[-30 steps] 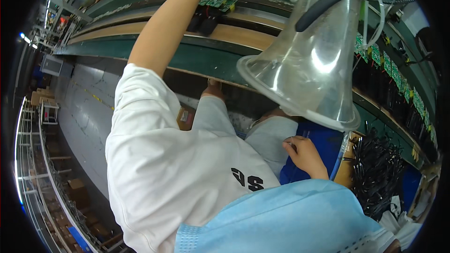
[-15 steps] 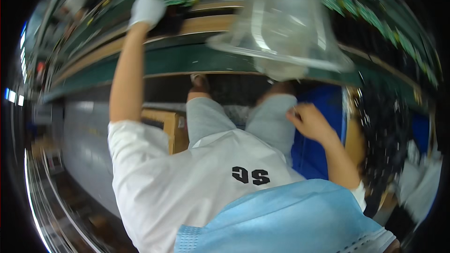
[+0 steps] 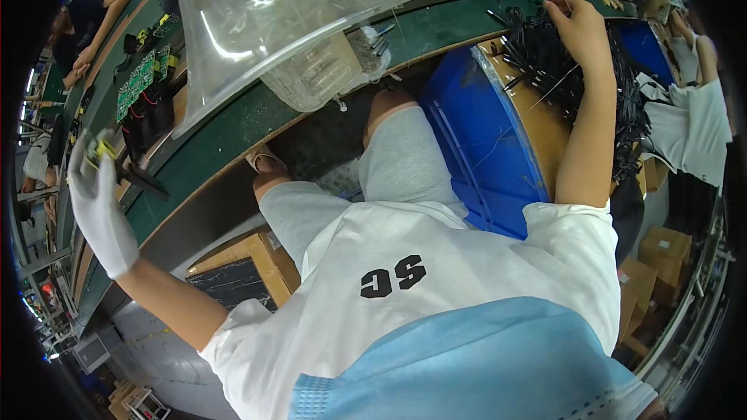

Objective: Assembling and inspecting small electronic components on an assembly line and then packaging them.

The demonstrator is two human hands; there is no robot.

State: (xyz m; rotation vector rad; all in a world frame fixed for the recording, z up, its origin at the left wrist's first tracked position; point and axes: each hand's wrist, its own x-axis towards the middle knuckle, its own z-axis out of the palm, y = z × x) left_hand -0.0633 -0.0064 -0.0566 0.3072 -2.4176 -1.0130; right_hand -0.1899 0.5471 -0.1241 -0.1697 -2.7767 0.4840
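My left hand (image 3: 101, 206), in a white glove, is at the far left over the edge of the green bench. Its fingers close around a small part with a yellow component (image 3: 101, 151), mostly hidden by the glove. A black piece (image 3: 144, 179) lies beside that hand. Green circuit boards (image 3: 146, 82) with yellow components and red wires sit farther along the bench. At the right, my bare right hand (image 3: 577, 27) pinches a thin cable at the top of a big bundle of black cables (image 3: 626, 113) with bare metallic ends.
A clear plastic hood (image 3: 272, 15) hangs over the green bench (image 3: 443, 19), above a clear plastic tub (image 3: 315, 74). A blue bin (image 3: 486, 140) stands right of my legs. Cardboard boxes (image 3: 665, 253) are at the right. Another person's arm (image 3: 109, 19) rests at the far left.
My view has swung to the right. My right hand has risen from beside my leg to the black cables. My left hand now holds the part with the yellow component near the bench edge.
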